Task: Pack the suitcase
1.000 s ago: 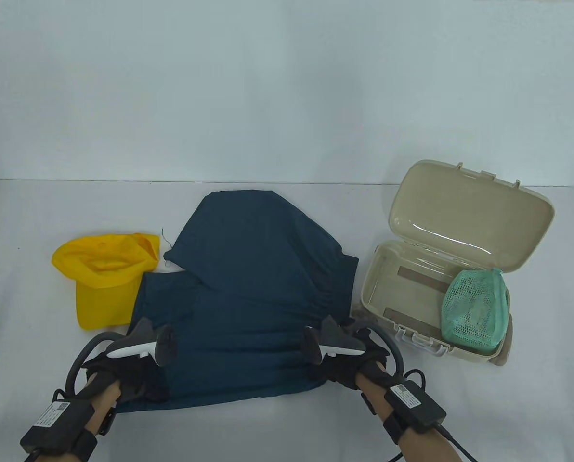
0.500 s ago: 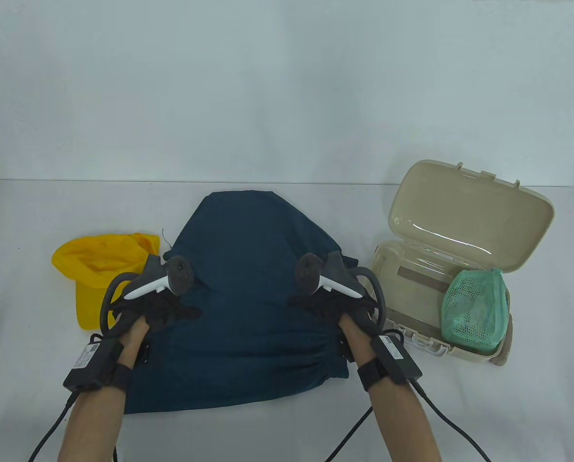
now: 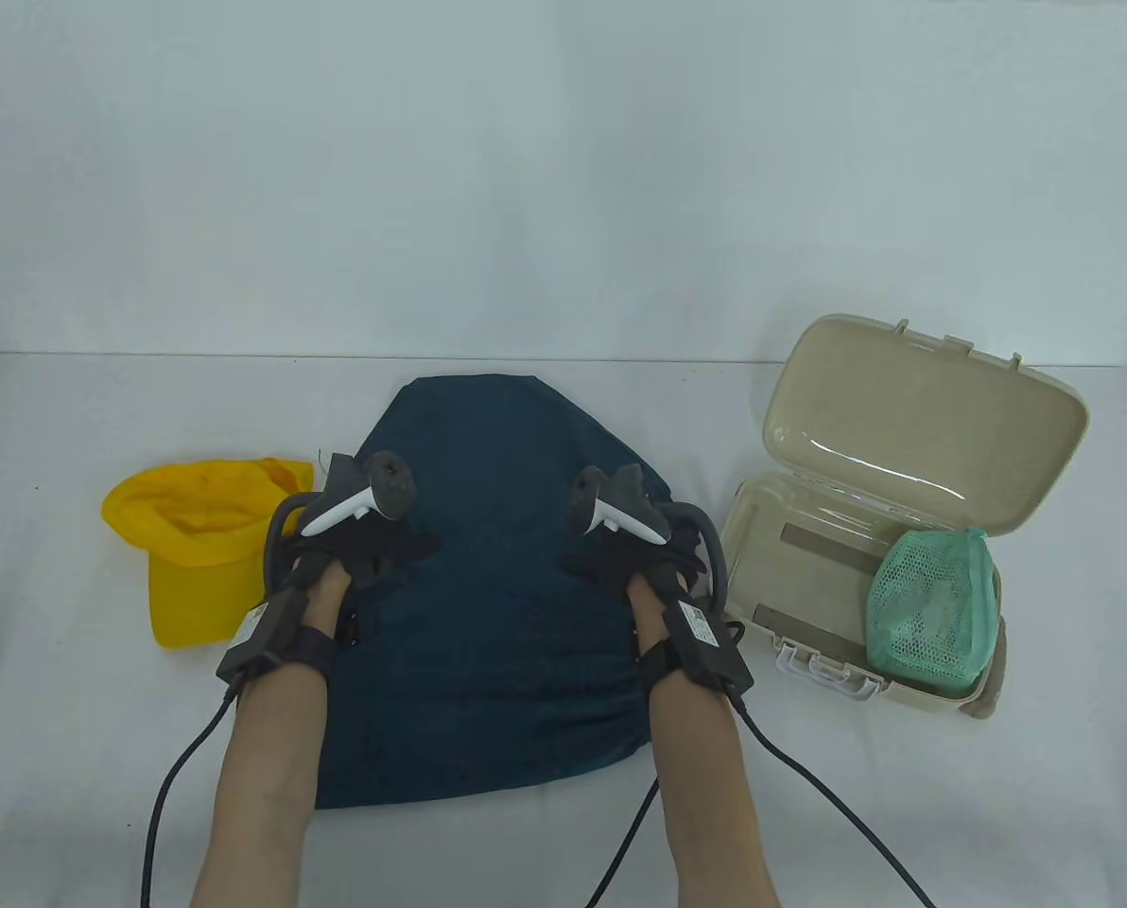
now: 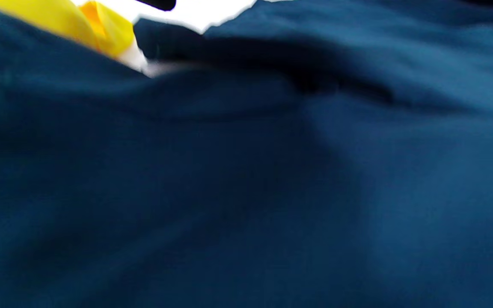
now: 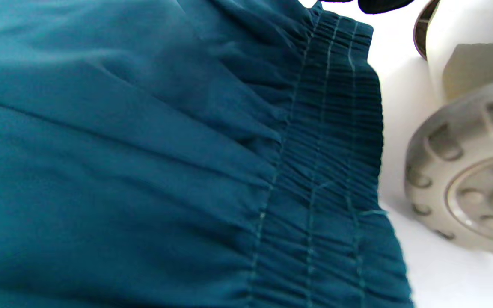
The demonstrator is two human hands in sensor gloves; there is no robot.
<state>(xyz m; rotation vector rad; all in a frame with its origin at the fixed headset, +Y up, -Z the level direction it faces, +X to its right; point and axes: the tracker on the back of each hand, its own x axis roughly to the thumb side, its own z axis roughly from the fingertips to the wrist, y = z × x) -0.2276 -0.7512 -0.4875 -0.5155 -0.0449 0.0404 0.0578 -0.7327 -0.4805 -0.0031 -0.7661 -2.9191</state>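
Folding a dark blue garment beside an open case

Lying across the middle of the white table (image 3: 72, 757), the dark blue garment (image 3: 488, 662) is doubled over on itself, its near edge towards the person and its far edge close to the back of the tabletop. The left hand (image 3: 360, 553) rests on the garment's left side and the right hand (image 3: 620, 567) on its right side, both at about mid-length of the cloth. Each glove is largely hidden under its tracker, so whether the fingers are pinching the fabric or lying flat on it cannot be told. The right wrist view shows the gathered elastic waistband (image 5: 336, 171) at the garment's right edge, with a grey wheel (image 5: 464, 192) of the case just beside it.

To the right stands the beige suitcase (image 3: 781, 530), lid raised towards the far side. A green mesh bag (image 3: 932, 605) sits in its near right corner. On the left, a yellow cap (image 3: 195, 549) lies on the table, its right edge touching the garment.
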